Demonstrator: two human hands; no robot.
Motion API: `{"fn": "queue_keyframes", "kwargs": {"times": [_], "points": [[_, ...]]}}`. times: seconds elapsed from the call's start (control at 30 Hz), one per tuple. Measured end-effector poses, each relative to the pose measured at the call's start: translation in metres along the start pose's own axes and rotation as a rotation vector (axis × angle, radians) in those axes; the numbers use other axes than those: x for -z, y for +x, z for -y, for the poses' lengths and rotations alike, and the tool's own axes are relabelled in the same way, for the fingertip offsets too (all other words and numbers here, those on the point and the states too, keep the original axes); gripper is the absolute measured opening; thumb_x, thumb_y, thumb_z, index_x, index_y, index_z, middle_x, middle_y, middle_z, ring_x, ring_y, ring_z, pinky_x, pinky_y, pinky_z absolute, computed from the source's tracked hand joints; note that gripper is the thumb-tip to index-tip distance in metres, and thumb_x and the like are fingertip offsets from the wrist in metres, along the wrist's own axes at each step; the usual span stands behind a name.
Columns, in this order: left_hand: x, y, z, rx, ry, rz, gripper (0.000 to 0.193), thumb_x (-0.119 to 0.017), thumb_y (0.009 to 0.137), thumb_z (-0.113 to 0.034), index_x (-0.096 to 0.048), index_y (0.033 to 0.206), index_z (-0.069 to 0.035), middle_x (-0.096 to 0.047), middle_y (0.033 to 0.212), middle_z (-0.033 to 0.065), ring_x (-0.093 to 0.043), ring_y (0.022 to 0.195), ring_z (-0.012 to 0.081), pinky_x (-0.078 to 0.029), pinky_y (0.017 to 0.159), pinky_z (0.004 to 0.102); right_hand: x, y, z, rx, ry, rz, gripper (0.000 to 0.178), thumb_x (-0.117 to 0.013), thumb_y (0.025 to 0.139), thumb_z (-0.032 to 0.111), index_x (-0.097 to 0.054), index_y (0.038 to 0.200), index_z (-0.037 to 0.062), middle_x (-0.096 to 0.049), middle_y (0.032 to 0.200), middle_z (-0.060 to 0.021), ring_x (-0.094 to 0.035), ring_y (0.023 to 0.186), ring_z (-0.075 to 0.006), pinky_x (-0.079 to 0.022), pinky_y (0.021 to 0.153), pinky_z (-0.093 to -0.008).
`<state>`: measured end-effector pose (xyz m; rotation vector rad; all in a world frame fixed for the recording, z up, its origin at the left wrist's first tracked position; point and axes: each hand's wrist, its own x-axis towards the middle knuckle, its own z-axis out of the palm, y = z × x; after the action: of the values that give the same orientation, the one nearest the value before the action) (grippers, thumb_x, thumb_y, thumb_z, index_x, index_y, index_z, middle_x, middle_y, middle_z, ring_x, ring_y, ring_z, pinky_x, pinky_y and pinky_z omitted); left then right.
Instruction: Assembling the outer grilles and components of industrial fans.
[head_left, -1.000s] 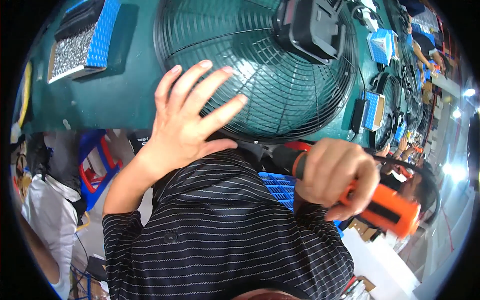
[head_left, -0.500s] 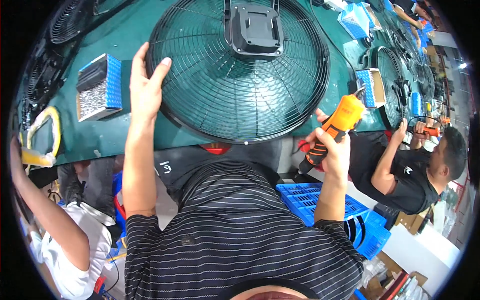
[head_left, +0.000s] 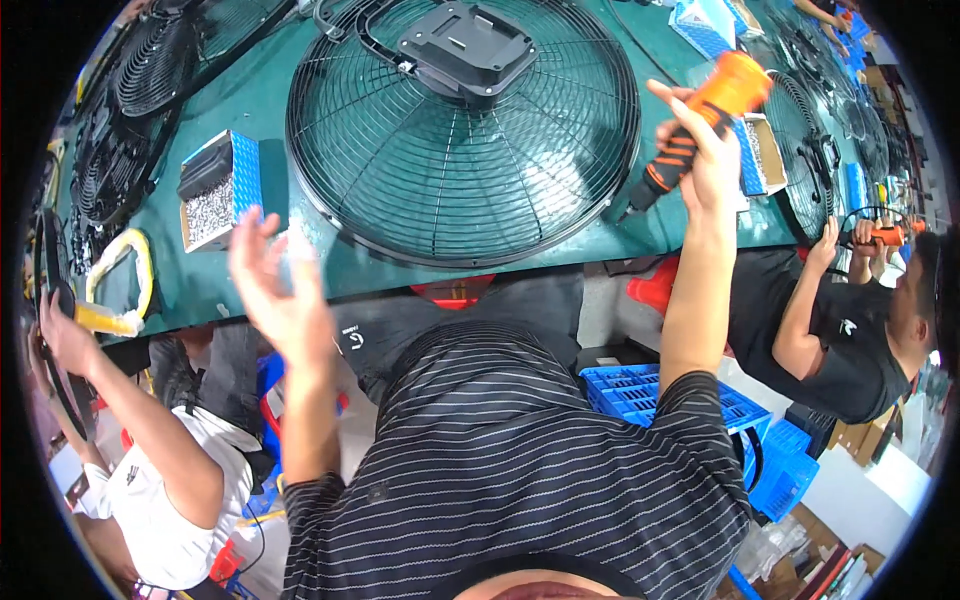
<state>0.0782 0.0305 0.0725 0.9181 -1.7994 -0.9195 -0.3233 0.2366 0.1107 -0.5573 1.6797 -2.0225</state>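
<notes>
A round black wire fan grille (head_left: 435, 262) lies on the green bench before me, with a black motor housing (head_left: 468, 52) at its far middle. My right hand (head_left: 715, 160) grips an orange and black power screwdriver (head_left: 738, 84) over the grille's right edge. Its thin tip slants down toward the lower left. Off the grille's near-left rim, my left hand (head_left: 282, 290) is raised, slightly blurred, with fingers apart and nothing in it. Just beyond that hand stands a blue and white carton (head_left: 246, 180) holding many small silver screws (head_left: 211, 212) and a black block (head_left: 205, 168).
A second carton of small parts (head_left: 768, 150) stands right of the grille, near another fan grille (head_left: 797, 175). Black fan parts (head_left: 150, 75) crowd the far left. A co-worker's hand (head_left: 70, 335) is by a yellow-wrapped loop (head_left: 150, 270); another co-worker (head_left: 835, 335) works at right.
My left hand has let go of the grille's rim and drawn back toward me. The screwdriver has been raised away from me and rightward. The housing and grille appear turned.
</notes>
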Motion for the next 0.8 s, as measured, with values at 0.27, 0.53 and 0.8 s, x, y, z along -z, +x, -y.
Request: {"fn": "queue_keyframes", "kwargs": {"times": [0.27, 0.53, 0.8], "points": [[0.081, 0.141, 0.033, -0.086, 1.076, 0.414, 0.027, -0.073, 0.094, -0.020, -0.074, 0.118, -0.008, -0.074, 0.108, 0.0123, -0.073, 0.098, 0.0328, -0.056, 0.085, 0.0431, -0.016, -0.098, -0.006, 0.472, -0.076, -0.095, 0.038, -0.069, 0.092, -0.007, -0.053, 0.126, -0.0019, -0.065, 0.089, -0.0138, -0.066, 0.071, -0.0184, -0.057, 0.070, -0.0337], [0.073, 0.152, 0.044, 0.023, 1.118, 0.315, 0.022, -0.077, 0.091, -0.027, -0.079, 0.106, -0.011, -0.079, 0.103, 0.0102, -0.076, 0.097, 0.0336, -0.057, 0.086, 0.0441, -0.016, -0.116, -0.009, 0.498, -0.099, -0.096, 0.044, -0.071, 0.090, -0.007, -0.052, 0.129, 0.0016, -0.065, 0.090, -0.0132, -0.065, 0.072, -0.0173, -0.056, 0.067, -0.0311], [0.079, 0.136, 0.046, 0.033, 1.103, 0.254, 0.018, -0.076, 0.092, -0.026, -0.080, 0.103, -0.013, -0.077, 0.106, 0.0102, -0.074, 0.102, 0.0338, -0.057, 0.089, 0.0445, -0.021, -0.114, -0.004, 0.481, -0.155, -0.091, 0.042, -0.069, 0.089, -0.007, -0.054, 0.127, 0.0000, -0.064, 0.089, -0.0133, -0.065, 0.071, -0.0191, -0.058, 0.068, -0.0329]]}}
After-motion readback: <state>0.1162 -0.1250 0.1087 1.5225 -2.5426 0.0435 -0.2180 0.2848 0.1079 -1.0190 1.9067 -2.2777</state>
